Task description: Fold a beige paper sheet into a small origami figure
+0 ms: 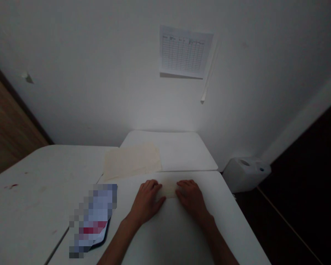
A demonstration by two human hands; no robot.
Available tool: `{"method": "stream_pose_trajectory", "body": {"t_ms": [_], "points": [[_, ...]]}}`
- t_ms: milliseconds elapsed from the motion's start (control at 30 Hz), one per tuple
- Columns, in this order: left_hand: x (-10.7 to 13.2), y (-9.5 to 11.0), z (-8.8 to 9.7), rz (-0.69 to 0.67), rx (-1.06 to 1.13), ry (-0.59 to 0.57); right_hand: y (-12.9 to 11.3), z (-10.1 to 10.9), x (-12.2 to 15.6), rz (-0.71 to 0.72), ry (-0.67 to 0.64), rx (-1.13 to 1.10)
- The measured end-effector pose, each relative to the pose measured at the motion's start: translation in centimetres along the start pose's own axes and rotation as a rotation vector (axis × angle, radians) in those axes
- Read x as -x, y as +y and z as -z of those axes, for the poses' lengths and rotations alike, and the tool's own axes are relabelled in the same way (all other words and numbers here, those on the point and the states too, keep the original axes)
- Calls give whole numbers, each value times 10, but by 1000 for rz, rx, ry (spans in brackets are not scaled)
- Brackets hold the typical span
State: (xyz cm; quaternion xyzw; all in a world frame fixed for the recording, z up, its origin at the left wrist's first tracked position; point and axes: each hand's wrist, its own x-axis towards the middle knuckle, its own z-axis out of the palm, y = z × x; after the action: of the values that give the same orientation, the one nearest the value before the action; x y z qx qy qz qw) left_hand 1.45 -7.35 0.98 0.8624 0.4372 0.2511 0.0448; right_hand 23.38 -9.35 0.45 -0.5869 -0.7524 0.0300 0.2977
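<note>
A small, flat beige piece, which looks like folded cloth or paper, lies on the white table between my hands. My left hand has its thumb and curled fingers at the left end of the piece. At the right end, my right hand grips it in the same way, thumb below and fingers above. Both hands cover the ends, so the fingertips' exact hold is partly hidden. Beyond my left hand, a larger beige sheet is spread flat across the joints between tables.
A phone with a pixelated screen lies left of my left arm. White tables meet at seams. A printed chart hangs on the wall. A white plastic container stands beyond the table's right edge, near a dark area.
</note>
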Motion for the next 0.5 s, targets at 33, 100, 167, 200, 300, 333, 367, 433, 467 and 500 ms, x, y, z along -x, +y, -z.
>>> {"method": "stream_pose_trajectory", "body": {"t_ms": [33,100,167,200,300,333,367,433,467,500], "points": [[0,-1,-1,6,1,9,-1,-2,-1,-1,2,-13],[1,-1,-2,23,-5,36,-3,-5,-2,-4,6,-39],[3,-2,-2,37,-8,60,-5,-6,-1,-7,13,-65],[4,-3,-2,38,-4,64,-6,-7,0,-8,17,-78],[5,-5,-3,40,31,67,-7,-7,2,-16,33,-107],[5,-6,-4,45,47,69,-7,-8,2,-18,41,-109],[5,-7,-4,51,65,75,-7,-8,3,-18,51,-106],[5,-10,-6,59,102,96,-6,-9,4,-14,70,-94],[5,-11,-6,56,120,106,-6,-10,4,-10,74,-90],[5,-12,-7,50,138,117,-6,-10,4,-7,75,-89]]}}
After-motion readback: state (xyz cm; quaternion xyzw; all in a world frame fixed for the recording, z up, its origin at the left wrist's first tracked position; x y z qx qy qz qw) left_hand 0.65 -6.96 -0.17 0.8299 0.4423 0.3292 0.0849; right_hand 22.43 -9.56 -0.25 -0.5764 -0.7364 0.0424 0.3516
